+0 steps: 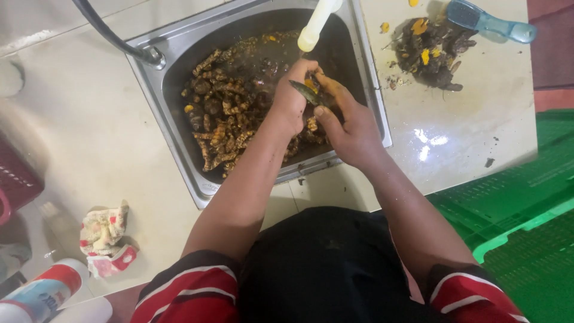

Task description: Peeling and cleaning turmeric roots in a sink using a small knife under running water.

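Both my hands are over a steel sink [179, 72] filled with muddy turmeric roots [224, 119] in dark water. My left hand [292, 96] grips a small orange piece of root [310, 84] under the pale yellow tap spout [314, 27]. My right hand [350, 122] holds a small knife, with its dark blade [305, 93] laid across the piece between the two hands. The knife's handle is hidden inside my fist.
A pile of dark peelings and orange bits [430, 51] lies on the white counter to the right, beside a blue brush [490, 23]. A crumpled cloth [107, 236] and bottles [42, 293] sit at the lower left. Green plastic crates [520, 209] stand at the right.
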